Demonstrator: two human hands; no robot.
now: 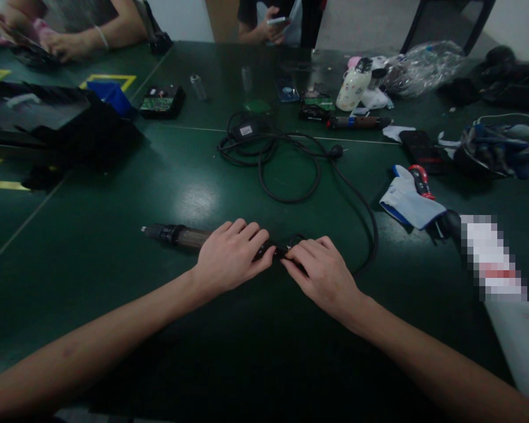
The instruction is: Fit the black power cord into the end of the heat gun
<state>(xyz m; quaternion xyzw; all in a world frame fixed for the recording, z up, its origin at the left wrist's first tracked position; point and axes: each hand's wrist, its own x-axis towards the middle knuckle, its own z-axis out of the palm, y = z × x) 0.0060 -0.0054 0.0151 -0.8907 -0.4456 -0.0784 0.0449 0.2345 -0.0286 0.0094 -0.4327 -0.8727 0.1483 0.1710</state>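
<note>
A long, dark electric screwdriver lies along the green table with its bit pointing left. My left hand is wrapped over its rear part, hiding much of the body. Close beside it, my right hand is closed in a pinch at the screwdriver's tail end, where the black cord joins. The exact shape of the joint is hidden by my fingers. Beyond my hands the black cord lies in loose loops, with a black power adapter bearing a white label and a plug.
Another electric screwdriver, a bottle and circuit boards stand farther back. To the right are a glove, a red-black handled tool and a bowl of blue-grey things. A black case sits left. Two people sit opposite.
</note>
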